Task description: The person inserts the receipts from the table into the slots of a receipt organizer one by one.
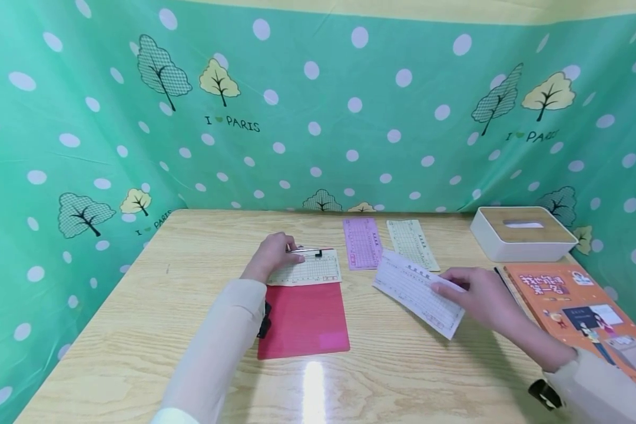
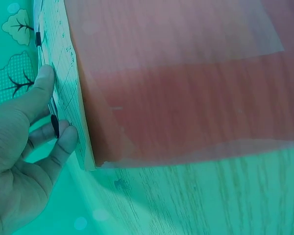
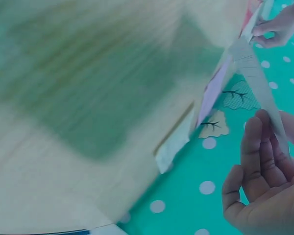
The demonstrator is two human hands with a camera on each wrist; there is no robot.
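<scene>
On the table lies a red clipboard (image 1: pixel 304 321) with a metal clip (image 1: pixel 311 251) at its far end. A pale printed form (image 1: pixel 318 270) lies under the clip across the board's upper part. My left hand (image 1: pixel 272 257) pinches the clip, its thumb on the near side in the left wrist view, where the form (image 2: pixel 63 58) stands at the board's edge. To the right, my right hand (image 1: pixel 479 294) pinches a white printed form (image 1: pixel 416 287) by its right end, held tilted over the table. In the right wrist view that form (image 3: pixel 257 81) appears nearly edge-on.
A purple printed form (image 1: pixel 363 242) and a pale green one (image 1: pixel 412 242) lie side by side toward the back. A white tissue box with a wooden lid (image 1: pixel 524 235) stands at the back right. Nearer lies an orange book (image 1: pixel 588 318). A patterned curtain (image 1: pixel 318 118) hangs behind.
</scene>
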